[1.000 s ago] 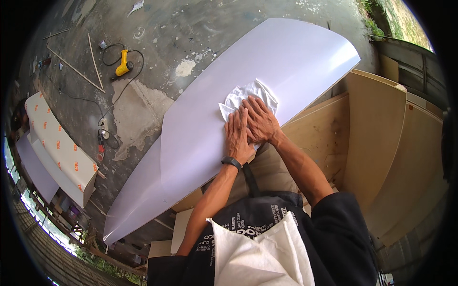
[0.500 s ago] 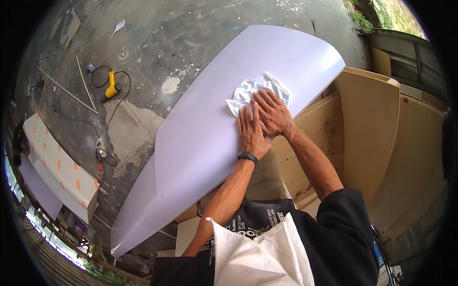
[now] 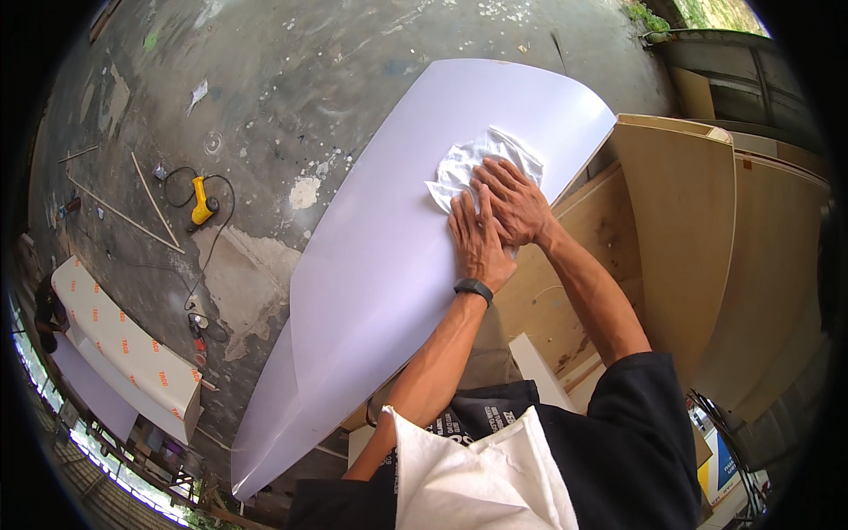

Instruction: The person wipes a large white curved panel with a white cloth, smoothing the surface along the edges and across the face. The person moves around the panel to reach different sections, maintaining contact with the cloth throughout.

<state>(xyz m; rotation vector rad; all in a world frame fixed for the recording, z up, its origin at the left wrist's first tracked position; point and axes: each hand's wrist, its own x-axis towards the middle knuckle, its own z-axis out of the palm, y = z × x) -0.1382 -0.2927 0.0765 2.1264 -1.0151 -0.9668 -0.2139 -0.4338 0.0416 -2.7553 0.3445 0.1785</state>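
Hands (image 3: 495, 221) and rag (image 3: 481, 163) further up sheet (image 3: 380, 265)

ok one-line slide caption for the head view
Both hands, left hand and right hand, press a white cloth onto a large white sheet.

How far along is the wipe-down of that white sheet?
Done: cannot tell, the white sheet looks uniformly clean. In hand: both hands, left hand and right hand, press a white cloth near the sheet's far end. Left: likely the long near stretch, if unwiped.
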